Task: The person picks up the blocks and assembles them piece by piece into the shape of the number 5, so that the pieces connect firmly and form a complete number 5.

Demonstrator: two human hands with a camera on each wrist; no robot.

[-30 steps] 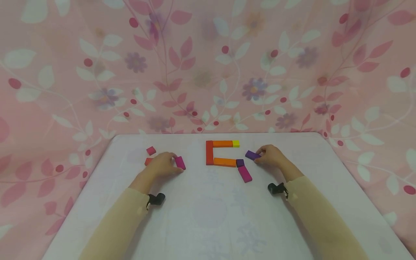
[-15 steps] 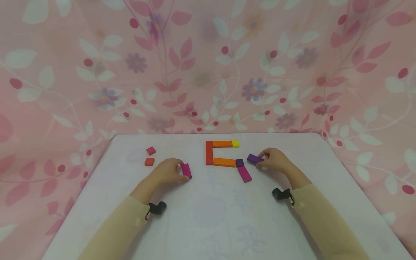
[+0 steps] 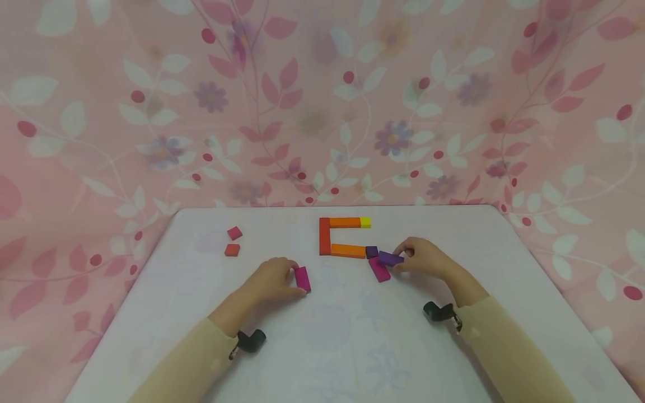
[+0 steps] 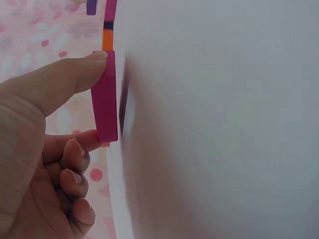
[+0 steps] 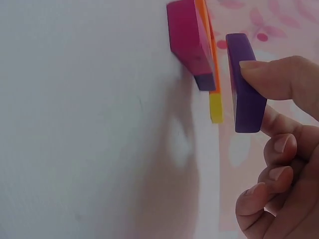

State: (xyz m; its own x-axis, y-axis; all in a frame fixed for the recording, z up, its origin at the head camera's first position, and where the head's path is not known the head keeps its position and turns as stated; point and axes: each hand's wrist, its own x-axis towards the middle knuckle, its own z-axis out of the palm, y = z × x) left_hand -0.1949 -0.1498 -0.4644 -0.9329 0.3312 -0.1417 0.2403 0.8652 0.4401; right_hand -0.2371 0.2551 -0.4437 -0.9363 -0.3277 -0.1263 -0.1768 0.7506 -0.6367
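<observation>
My left hand (image 3: 271, 285) pinches a magenta block (image 3: 302, 279) by its two ends, between thumb and forefinger. The left wrist view shows this block (image 4: 104, 99) just over the white surface, its shadow beside it. In my right hand (image 3: 422, 257) a purple block (image 3: 390, 258) is pinched the same way; in the right wrist view the purple block (image 5: 246, 84) is held apart from the surface. From the head it overlaps a second magenta block (image 3: 380, 271) lying slanted. That one adjoins a small dark purple cube (image 3: 372, 252) at the end of an orange block (image 3: 347, 251).
A red block (image 3: 325, 236) stands lengthwise at the left of the arrangement, joined by an upper orange block (image 3: 345, 223) ending in a yellow cube (image 3: 365, 223). To the left lie a pinkish-red cube (image 3: 234, 233) and an orange-red cube (image 3: 232, 250). A floral curtain hangs behind the table (image 3: 322, 364).
My left hand has carried its magenta block right and toward me, uncovering the orange-red cube. My right hand has brought the purple block down and slightly left, over the slanted magenta block.
</observation>
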